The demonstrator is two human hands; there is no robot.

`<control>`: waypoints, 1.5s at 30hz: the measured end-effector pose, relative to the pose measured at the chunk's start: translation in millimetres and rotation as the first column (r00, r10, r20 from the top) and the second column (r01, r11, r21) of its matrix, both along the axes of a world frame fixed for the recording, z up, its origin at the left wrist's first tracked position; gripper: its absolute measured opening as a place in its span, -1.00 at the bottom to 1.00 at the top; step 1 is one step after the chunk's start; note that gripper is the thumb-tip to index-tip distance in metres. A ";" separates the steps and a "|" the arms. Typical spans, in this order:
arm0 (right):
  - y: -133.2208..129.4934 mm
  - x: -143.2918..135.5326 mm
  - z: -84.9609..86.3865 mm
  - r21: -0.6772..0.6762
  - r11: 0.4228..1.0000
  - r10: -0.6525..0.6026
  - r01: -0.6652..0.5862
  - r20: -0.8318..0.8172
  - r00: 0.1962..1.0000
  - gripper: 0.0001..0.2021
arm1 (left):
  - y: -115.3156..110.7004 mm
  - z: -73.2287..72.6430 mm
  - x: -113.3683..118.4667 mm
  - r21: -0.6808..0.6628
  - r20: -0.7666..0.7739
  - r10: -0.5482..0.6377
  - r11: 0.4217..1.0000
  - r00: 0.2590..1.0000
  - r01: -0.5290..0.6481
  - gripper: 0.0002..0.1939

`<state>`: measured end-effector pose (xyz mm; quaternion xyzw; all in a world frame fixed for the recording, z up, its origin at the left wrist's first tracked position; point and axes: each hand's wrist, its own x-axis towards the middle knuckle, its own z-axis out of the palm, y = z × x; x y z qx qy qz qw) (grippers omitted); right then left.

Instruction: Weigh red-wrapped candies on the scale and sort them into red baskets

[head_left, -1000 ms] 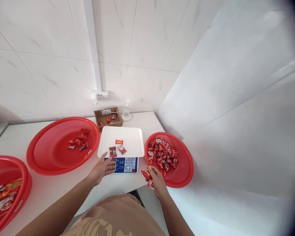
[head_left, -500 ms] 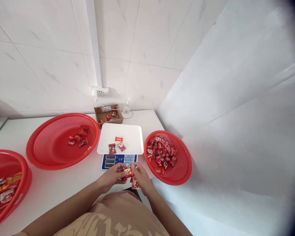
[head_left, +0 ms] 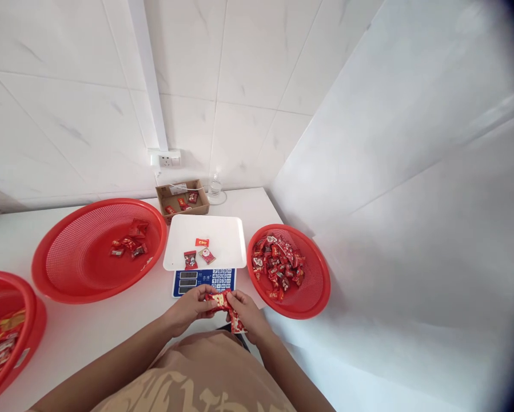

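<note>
My left hand pinches one end of a red wrapped candy packet with cream print. My right hand grips the other end of it, and a second red-and-white packet hangs below its fingers. Both hands are just in front of the digital scale, whose blue keypad they partly cover. Three small wrapped candies lie apart on the scale's white tray; one is plain red, one dark red, one pinkish.
On the right stands a red mesh basket holding many red candies. A larger red basket with several candies is left of the scale, and another red basket sits nearer. Behind are a cardboard box and a clear bottle.
The view has shifted slightly, so the surroundings appear a little further left. The candy packet between my hands has turned and shows more of its face. The candies on the tray have not moved.
</note>
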<state>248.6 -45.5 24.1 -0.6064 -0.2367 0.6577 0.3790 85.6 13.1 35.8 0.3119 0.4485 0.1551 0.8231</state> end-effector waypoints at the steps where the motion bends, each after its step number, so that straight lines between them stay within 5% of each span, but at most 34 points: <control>1: -0.5 0.9 0.3 -0.003 1.000 0.018 -0.018 0.004 1.000 -0.51 | 0.2 0.1 0.4 -0.001 -0.004 0.012 1.000 1.000 -0.012 -0.58; 7: 1.1 4.5 -3.8 -0.059 0.993 0.096 -0.099 -0.050 0.994 -0.51 | 2.6 -5.7 -1.7 -0.059 -0.050 0.169 0.983 0.984 -0.172 -0.58; 13: 36.6 4.6 -5.8 0.009 0.993 -0.114 0.114 -0.039 0.993 -0.53 | 5.9 -9.6 -12.7 -0.135 -0.138 0.296 0.940 0.945 -0.314 -0.67; 18: 53.8 -2.2 -2.6 0.015 0.995 -0.096 0.097 -0.051 0.994 -0.58 | 1.2 -10.4 -20.3 -0.162 -0.135 0.232 0.954 0.963 -0.252 -0.72; 26: 31.7 -25.9 -4.2 -0.045 0.993 -0.114 0.108 -0.165 0.980 -0.57 | -9.4 -0.8 -12.1 -0.272 0.024 0.054 0.961 0.998 -0.046 -0.51; 35: 26.6 -17.4 15.0 -0.042 0.987 -0.162 0.157 -0.258 0.952 -0.54 | -0.3 -8.9 -5.0 -0.296 0.115 0.108 0.953 0.987 -0.070 -0.63; 45: 17.9 -2.3 -0.8 -0.026 0.982 -0.189 0.187 -0.176 0.966 -0.54 | 1.8 -12.0 -13.1 -0.264 -0.003 0.244 0.935 0.970 -0.236 -0.75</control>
